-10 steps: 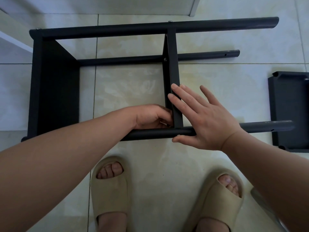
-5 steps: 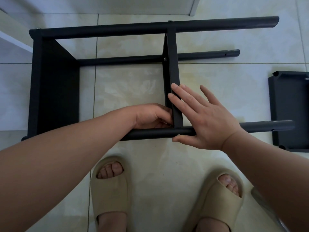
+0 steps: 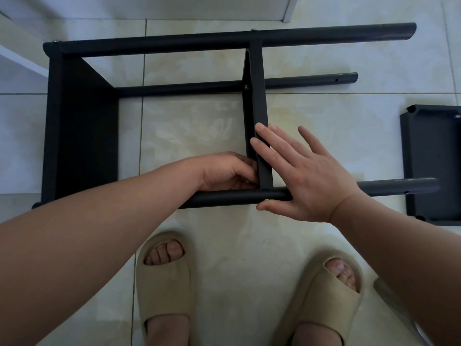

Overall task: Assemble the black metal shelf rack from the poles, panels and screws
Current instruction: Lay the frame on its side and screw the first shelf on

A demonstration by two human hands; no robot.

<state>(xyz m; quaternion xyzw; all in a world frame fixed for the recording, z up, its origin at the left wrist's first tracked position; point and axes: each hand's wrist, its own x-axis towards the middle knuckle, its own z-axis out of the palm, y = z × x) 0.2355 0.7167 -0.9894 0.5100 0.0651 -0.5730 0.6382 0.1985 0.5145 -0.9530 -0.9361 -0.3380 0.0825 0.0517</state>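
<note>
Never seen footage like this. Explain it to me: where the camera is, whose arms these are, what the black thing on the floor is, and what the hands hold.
There is no machine: one camera, worn on a person's head, looks down at their own bare arms. On the tiled floor lies a half-built black rack on its side: long poles, an end panel at the left, a middle panel across. The right hand lies flat, fingers straight, on the middle panel and the near pole. The left hand is curled at the corner where they meet; whether it holds anything is hidden. A loose panel lies at the right edge. Below are feet in beige sandals.
</note>
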